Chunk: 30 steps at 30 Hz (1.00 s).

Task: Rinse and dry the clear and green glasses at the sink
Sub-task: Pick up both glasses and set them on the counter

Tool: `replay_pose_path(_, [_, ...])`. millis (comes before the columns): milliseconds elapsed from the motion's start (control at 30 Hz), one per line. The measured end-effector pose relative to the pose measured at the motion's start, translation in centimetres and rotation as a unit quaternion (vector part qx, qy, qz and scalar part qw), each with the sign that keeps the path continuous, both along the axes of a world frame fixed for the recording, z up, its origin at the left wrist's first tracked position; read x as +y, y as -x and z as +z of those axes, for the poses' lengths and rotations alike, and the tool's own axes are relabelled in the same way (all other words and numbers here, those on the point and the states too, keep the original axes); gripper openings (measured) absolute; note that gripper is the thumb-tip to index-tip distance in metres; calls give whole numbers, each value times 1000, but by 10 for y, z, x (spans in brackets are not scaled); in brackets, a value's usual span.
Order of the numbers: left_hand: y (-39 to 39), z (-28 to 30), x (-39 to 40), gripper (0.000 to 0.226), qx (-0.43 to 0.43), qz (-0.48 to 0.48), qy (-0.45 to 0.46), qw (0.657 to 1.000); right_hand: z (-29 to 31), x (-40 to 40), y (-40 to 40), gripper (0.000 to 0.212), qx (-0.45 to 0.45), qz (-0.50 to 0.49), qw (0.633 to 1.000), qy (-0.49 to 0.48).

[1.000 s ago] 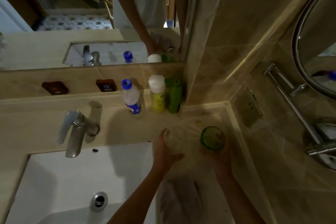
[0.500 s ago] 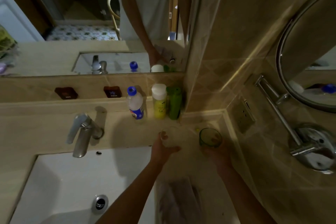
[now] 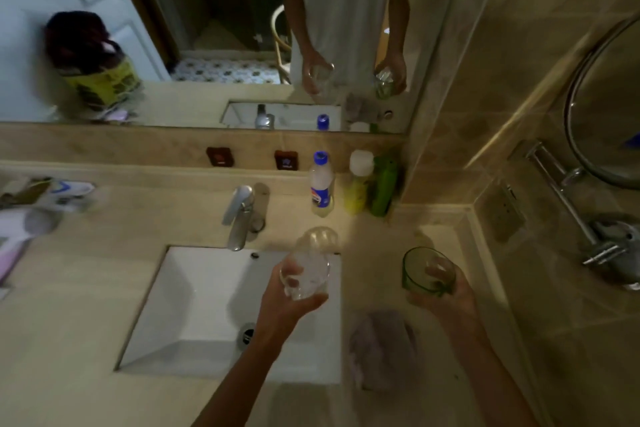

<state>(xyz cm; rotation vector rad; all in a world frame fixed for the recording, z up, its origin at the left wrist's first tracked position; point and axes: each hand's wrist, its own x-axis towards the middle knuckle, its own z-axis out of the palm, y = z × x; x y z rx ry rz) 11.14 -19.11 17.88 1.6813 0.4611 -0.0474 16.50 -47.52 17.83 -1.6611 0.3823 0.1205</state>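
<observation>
Beige stone surface [image 3: 86, 305] around a white rectangular sink [image 3: 194, 305], dimly lit, seen from above. Nearest on the right, a crumpled greyish cloth [image 3: 381, 347] lying flat just beside the sink's right edge, between the two forearms.

Left hand [image 3: 287, 305] raised over the sink's right side, grip wrapped around the clear glass [image 3: 306, 274]: thumb across the near wall, fingers behind, seen through the glass. Glass tilted, mouth pointing away and up toward the back wall, lower part sitting in the palm, upper part projecting beyond the fingers. Blurred, so exact rim outline hard to tell.

Right hand [image 3: 441, 298] held over the surface right of the cloth, grip clasped on the green glass [image 3: 426, 270] from beneath and behind; fingertips visible through the green wall. Mouth tipped toward the left and up, well apart from the clear glass.

Farther back, chrome faucet [image 3: 240, 215] at the sink's rear edge, spout over the basin. Behind it on the ledge, a blue-capped bottle [image 3: 322, 184], a yellow bottle with white cap [image 3: 358, 184] and a green bottle [image 3: 382, 185] standing close together in the corner. Above, a wall mirror [image 3: 207, 28] reflecting both hands and their glasses.
</observation>
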Motion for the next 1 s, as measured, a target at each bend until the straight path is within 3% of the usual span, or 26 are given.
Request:
replay_pose_path(333, [137, 11, 82, 84, -41, 137, -43, 989, 29, 84, 74, 89, -33, 183, 982, 30])
replay_pose_path(400, [157, 14, 99, 86, -46, 163, -46, 985, 33, 111, 88, 99, -31, 207, 978, 29])
replay_pose_path(533, [192, 17, 139, 75, -69, 218, -61, 972, 39, 173, 118, 104, -43, 250, 966, 41])
replay_pose_path(733, [233, 28, 221, 76, -92, 251, -94, 959, 48, 274, 154, 92, -53, 275, 959, 49])
replay_pose_path(1000, [268, 40, 330, 75, -86, 225, -89, 966, 63, 391, 193, 89, -73, 274, 958, 46])
